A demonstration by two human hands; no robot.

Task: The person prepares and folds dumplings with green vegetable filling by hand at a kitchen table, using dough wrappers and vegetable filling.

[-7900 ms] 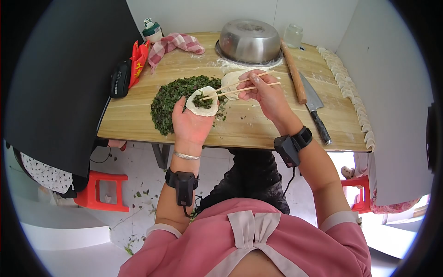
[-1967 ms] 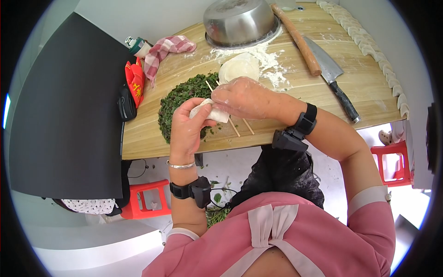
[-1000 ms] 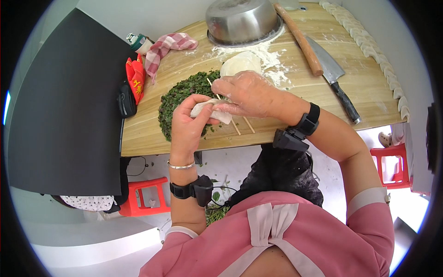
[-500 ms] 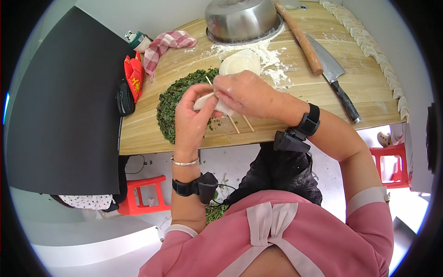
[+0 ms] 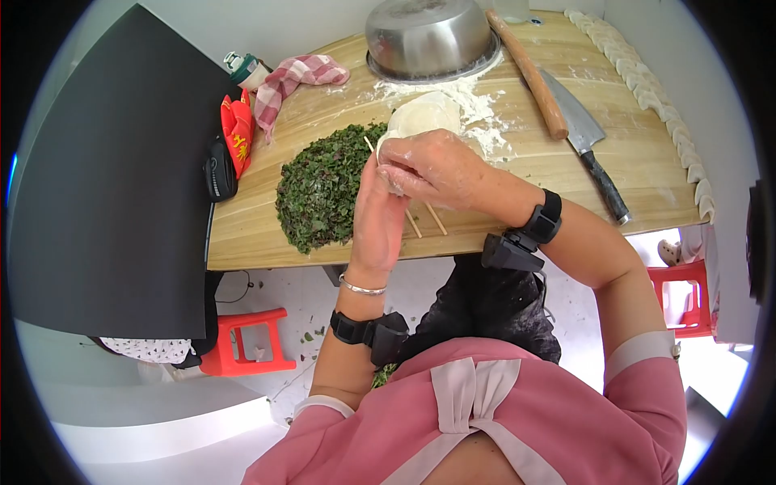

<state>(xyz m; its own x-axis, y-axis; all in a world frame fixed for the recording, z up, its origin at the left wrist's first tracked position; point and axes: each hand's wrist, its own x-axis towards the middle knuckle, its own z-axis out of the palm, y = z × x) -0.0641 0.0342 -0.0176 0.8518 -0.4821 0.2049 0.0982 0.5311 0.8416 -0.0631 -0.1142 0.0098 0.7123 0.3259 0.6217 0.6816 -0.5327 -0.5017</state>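
Observation:
My right hand [image 5: 428,166] is closed, its fingers curled together against the fingers of my left hand [image 5: 380,214]. The left palm and wrist are turned sideways, and most of its fingers are hidden behind the right hand. What lies between the hands is out of sight. Right behind them is a stack of round dough wrappers [image 5: 424,115] on the floured board. To the left of my hands lies a heap of chopped dark green leaves [image 5: 319,190]. A pair of chopsticks [image 5: 436,218] runs under the hands, its ends showing near the table's front edge.
An upturned steel basin [image 5: 432,40] stands at the back of the wooden table [image 5: 517,210]. A rolling pin [image 5: 529,77] and a cleaver [image 5: 602,174] lie right. Folded dumplings [image 5: 647,89] line the right edge. At left are a checked cloth [image 5: 295,81], red packet [image 5: 236,125] and black case [image 5: 218,170].
My left hand has moved right and turned, its fingers passing behind the right hand. The folded white dough seen between my hands before is now hidden. The right hand has hardly moved.

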